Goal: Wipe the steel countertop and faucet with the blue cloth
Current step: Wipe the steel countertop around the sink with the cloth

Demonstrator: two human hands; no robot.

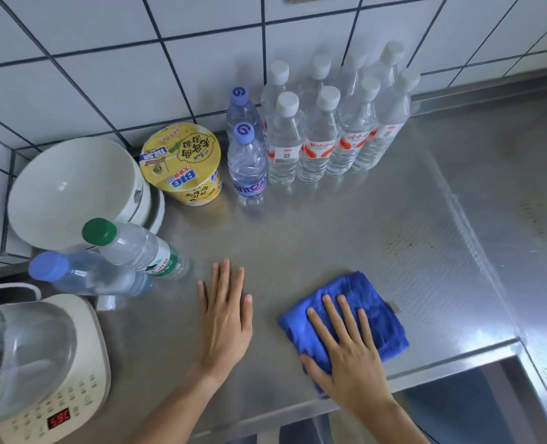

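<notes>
The blue cloth (366, 301) lies folded on the steel countertop (345, 225), near its front edge. My right hand (345, 350) presses flat on the cloth with fingers spread. Flat on the bare steel to the cloth's left rests my left hand (225, 318), fingers together and holding nothing. No faucet is in view.
Several water bottles (323, 129) stand at the tiled back wall, beside a yellow noodle cup (182, 161) and white bowls (73, 190). Two bottles (131, 248) stand left of my left hand. A white appliance with a glass jug (41, 373) sits bottom left. The sink basin (477, 405) opens bottom right.
</notes>
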